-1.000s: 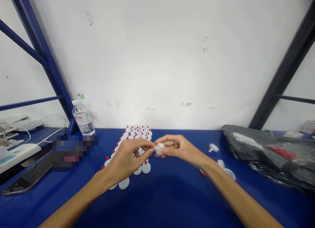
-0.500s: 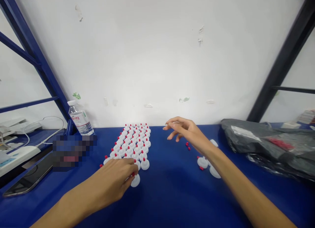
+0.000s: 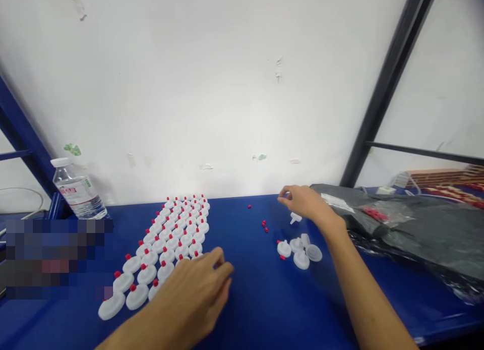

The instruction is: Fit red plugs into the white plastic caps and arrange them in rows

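Note:
My left hand point(image 3: 200, 292) hovers at the near right edge of rows of white round plastic caps point(image 3: 138, 296), each topped with a small red tip. Its fingers are loosely bent and apart, with nothing visible in them. On the right, my right hand point(image 3: 304, 202) is above the table by the wall, fingers curved and a gap showing at the fingertips. Just below it lies a white funnel-shaped cap point(image 3: 295, 217). A small group of loose white caps point(image 3: 301, 259) lies nearer me, one with red pieces beside it. Several small red tips point(image 3: 264, 224) lie between the hands.
A water bottle point(image 3: 79, 189) stands at the left by the blue frame. Grey plastic bags point(image 3: 408, 229), one clear with red pieces inside, cover the right of the blue table point(image 3: 249, 314). A white wall point(image 3: 227, 88) closes off the back.
The view has swung right. My left hand has let go of a cap in the near rows and moved off to the right. My right hand has shifted rightward, fingers more curled.

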Action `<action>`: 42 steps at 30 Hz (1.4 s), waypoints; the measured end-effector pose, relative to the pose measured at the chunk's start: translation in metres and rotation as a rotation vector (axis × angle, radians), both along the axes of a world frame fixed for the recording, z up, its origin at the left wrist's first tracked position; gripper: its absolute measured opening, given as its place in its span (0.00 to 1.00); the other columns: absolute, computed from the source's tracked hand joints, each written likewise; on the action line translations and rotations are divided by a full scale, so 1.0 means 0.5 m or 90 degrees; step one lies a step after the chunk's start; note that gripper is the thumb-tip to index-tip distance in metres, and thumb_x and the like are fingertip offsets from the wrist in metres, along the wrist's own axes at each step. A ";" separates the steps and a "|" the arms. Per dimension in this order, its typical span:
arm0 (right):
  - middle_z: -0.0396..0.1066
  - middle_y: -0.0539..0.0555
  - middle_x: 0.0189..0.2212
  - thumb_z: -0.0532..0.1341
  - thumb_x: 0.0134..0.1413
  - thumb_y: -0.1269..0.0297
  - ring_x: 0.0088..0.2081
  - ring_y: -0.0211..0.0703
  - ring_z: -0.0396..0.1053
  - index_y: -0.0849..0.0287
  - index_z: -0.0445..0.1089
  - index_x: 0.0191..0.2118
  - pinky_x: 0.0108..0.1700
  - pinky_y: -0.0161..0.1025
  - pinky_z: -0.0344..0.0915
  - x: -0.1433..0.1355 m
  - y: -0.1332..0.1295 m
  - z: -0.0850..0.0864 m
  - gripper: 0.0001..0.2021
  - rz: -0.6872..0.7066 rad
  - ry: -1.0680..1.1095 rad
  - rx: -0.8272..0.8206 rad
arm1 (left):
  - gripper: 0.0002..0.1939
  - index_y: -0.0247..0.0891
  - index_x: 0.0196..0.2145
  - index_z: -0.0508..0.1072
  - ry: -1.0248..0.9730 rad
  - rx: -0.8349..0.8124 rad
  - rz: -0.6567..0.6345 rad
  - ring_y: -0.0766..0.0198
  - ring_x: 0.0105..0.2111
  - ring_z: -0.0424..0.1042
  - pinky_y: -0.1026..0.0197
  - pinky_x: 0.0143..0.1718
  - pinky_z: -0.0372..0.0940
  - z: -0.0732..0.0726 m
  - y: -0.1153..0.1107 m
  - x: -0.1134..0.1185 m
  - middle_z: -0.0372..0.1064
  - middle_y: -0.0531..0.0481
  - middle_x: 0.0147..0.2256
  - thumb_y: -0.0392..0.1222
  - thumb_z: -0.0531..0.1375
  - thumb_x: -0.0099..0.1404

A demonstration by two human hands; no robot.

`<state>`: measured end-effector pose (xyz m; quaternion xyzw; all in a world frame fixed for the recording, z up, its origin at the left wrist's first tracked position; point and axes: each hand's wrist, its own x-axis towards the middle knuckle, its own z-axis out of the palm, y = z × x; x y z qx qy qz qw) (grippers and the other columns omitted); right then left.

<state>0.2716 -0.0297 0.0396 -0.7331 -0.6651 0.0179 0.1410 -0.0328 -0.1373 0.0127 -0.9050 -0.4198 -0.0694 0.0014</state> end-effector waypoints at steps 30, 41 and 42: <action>0.76 0.57 0.43 0.66 0.53 0.57 0.41 0.45 0.76 0.57 0.72 0.49 0.43 0.38 0.68 -0.029 0.031 -0.032 0.18 0.229 0.323 0.047 | 0.16 0.39 0.49 0.73 -0.199 0.117 0.034 0.58 0.38 0.76 0.56 0.39 0.71 0.003 0.119 0.174 0.73 0.43 0.45 0.34 0.49 0.72; 0.77 0.56 0.43 0.66 0.54 0.49 0.40 0.46 0.75 0.57 0.74 0.46 0.40 0.37 0.68 -0.182 -0.041 -0.013 0.20 0.459 0.599 0.015 | 0.15 0.37 0.42 0.79 -0.712 -0.111 0.098 0.55 0.35 0.79 0.67 0.19 0.62 0.035 0.169 -0.006 0.79 0.45 0.37 0.50 0.61 0.65; 0.77 0.56 0.43 0.66 0.54 0.49 0.40 0.46 0.75 0.57 0.74 0.46 0.40 0.38 0.68 -0.188 -0.041 -0.016 0.20 0.465 0.610 0.011 | 0.15 0.37 0.41 0.79 -0.722 -0.126 0.093 0.55 0.34 0.80 0.66 0.21 0.64 0.030 0.170 -0.010 0.79 0.45 0.38 0.50 0.62 0.65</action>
